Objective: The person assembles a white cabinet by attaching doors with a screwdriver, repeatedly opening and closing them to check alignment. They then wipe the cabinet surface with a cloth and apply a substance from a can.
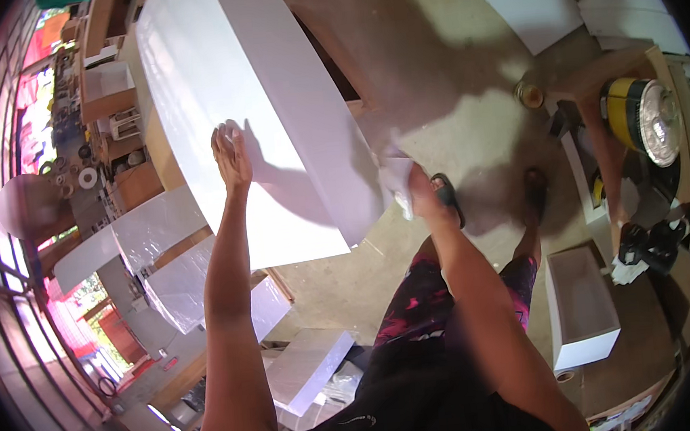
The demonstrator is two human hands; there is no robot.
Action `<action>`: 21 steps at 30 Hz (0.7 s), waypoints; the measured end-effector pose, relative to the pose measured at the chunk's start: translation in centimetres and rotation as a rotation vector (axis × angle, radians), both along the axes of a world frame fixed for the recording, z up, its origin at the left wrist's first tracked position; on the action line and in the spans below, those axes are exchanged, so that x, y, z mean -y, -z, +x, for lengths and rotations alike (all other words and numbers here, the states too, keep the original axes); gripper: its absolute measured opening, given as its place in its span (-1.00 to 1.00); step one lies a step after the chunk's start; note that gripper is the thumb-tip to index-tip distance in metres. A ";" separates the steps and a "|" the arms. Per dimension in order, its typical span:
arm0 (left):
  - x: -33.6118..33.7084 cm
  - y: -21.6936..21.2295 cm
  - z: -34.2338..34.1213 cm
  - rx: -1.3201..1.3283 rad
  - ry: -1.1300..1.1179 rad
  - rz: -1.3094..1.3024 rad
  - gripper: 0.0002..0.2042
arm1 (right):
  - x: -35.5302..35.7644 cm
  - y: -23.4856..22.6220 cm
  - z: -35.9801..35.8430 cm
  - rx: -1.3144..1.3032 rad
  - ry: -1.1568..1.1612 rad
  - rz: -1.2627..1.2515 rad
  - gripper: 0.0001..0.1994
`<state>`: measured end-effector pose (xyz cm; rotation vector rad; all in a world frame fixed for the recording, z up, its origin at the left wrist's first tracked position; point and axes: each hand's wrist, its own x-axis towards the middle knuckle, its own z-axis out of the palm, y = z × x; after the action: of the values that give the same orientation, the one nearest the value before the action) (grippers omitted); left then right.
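A large white cabinet-like box with smooth panels stands in front of me. My left hand rests on its bright upper face, fingers extended and holding nothing; it casts a shadow across the panel. Beside the box's right-hand side face, my right hand grips a whitish, limp piece of cloth or paper. Motion blurs that hand and the piece, so I cannot tell whether it touches the side face.
To the right are a yellow-and-black round fan-like device and an open white drawer box. Plastic-wrapped white panels lie at left, with a white board near my legs. A small round tin sits on the floor.
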<state>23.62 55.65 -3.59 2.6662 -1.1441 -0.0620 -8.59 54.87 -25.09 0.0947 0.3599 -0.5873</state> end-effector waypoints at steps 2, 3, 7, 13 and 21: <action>0.5 2.6 0.8 0.044 0.039 0.005 -0.29 | -0.7 -1.5 6.1 0.007 -0.156 -0.078 -0.58; 0.6 3.2 0.5 0.054 0.038 0.012 -0.29 | -1.1 -3.7 8.3 -0.561 -0.194 -0.719 -0.54; 0.2 4.1 1.1 0.082 0.014 0.033 -0.28 | -5.2 -6.4 6.3 -0.490 0.016 -0.613 -0.48; 1.8 3.6 1.3 0.093 0.097 -0.025 -0.30 | -0.6 1.6 11.3 -0.949 -0.292 -0.997 -0.45; 0.7 3.7 1.5 0.087 0.087 -0.023 -0.34 | -7.3 2.8 8.0 -0.868 -0.204 -0.851 -0.46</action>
<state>25.09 54.98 -7.24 2.6210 -1.2793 0.0518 -0.57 62.15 -27.86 -1.0332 0.9122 -0.5137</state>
